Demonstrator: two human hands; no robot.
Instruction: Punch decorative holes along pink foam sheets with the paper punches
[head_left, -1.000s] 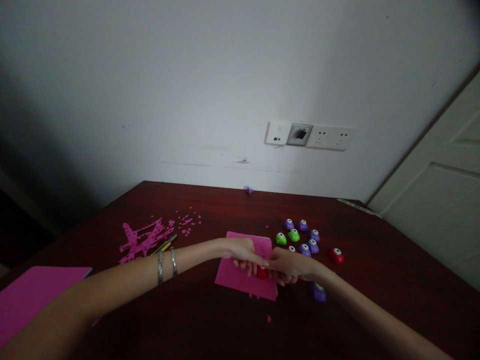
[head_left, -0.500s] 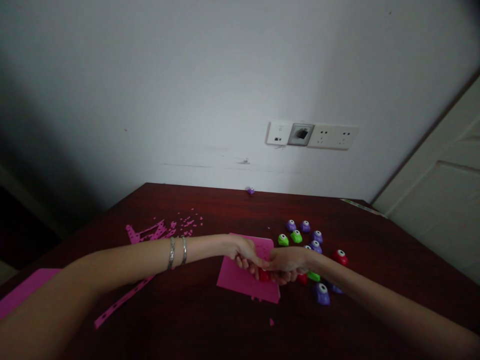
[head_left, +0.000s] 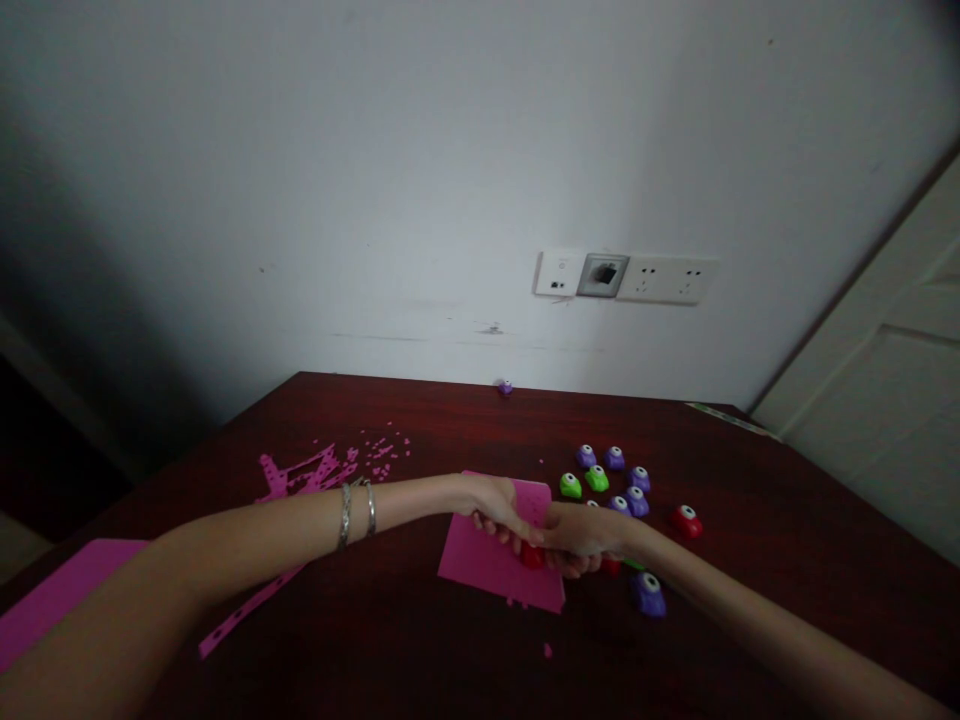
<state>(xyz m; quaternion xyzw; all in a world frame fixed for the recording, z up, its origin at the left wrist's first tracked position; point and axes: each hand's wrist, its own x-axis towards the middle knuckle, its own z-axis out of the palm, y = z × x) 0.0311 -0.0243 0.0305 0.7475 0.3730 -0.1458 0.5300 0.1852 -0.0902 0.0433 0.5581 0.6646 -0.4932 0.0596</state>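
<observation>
A pink sheet [head_left: 487, 565] lies flat on the dark red table [head_left: 420, 640]. Both my hands meet at its right edge over a small red punch [head_left: 533, 557]. My left hand [head_left: 496, 507], two bangles on its wrist, has its fingers curled onto the punch and the sheet. My right hand [head_left: 581, 538] is closed against the punch from the right. Most of the punch is hidden under the fingers.
Several purple [head_left: 636, 478], green [head_left: 597, 478] and red [head_left: 686, 520] punches lie right of the sheet; one purple punch [head_left: 649, 592] is nearer. Pink scraps [head_left: 307, 470], a punched strip [head_left: 247, 608] and another pink sheet [head_left: 52, 600] lie left. A wall with sockets [head_left: 626, 277] stands behind.
The hands stay clasped on the red punch at the sheet's right edge. The view has shifted slightly, and a punched pink strip came into sight under my left forearm.
</observation>
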